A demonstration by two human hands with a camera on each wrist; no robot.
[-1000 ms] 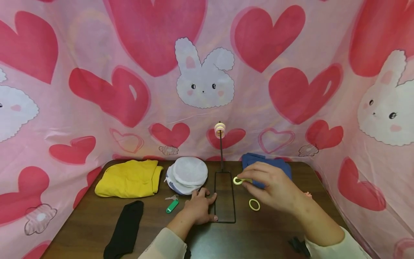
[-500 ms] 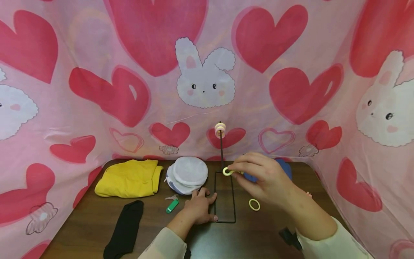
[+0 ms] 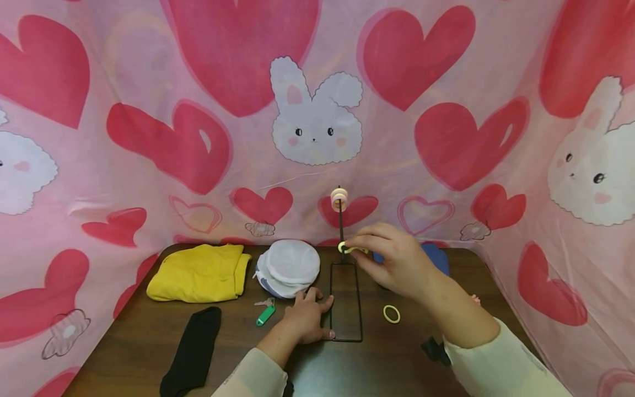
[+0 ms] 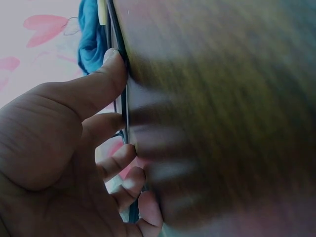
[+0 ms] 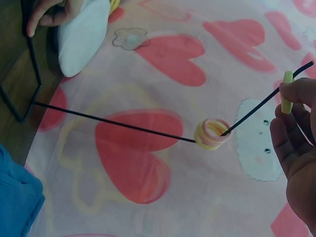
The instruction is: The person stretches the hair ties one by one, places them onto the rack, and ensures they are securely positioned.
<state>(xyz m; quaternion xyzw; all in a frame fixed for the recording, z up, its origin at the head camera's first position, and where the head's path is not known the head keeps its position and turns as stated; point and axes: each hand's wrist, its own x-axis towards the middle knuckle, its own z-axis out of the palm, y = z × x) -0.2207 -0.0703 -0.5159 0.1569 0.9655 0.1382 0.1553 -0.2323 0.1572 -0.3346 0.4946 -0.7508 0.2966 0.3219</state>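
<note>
My right hand (image 3: 397, 262) pinches a yellow hair tie (image 5: 287, 94) between thumb and fingers. In the right wrist view the tie meets the near end of a black wire stand's arm (image 5: 256, 109); whether it encircles the wire I cannot tell. Farther along that arm hang several pink and yellow hair ties (image 5: 211, 134), bunched at the bend. My left hand (image 3: 305, 320) rests on the table, its thumb and index finger touching the left bar of the stand's rectangular base (image 3: 358, 298). Another yellow hair tie (image 3: 385, 312) lies right of the base.
A white round fabric item (image 3: 292, 262) sits behind my left hand, beside a folded yellow cloth (image 3: 198, 273). Keys with a green tag (image 3: 265, 315) and a black sock (image 3: 192, 350) lie at left. Blue cloth (image 3: 436, 258) lies behind my right hand. A pink printed curtain (image 3: 317, 220) surrounds the table.
My right hand has moved left and forward with the pinched hair tie, toward the stand's arm. The left hand and the stand have kept their places.
</note>
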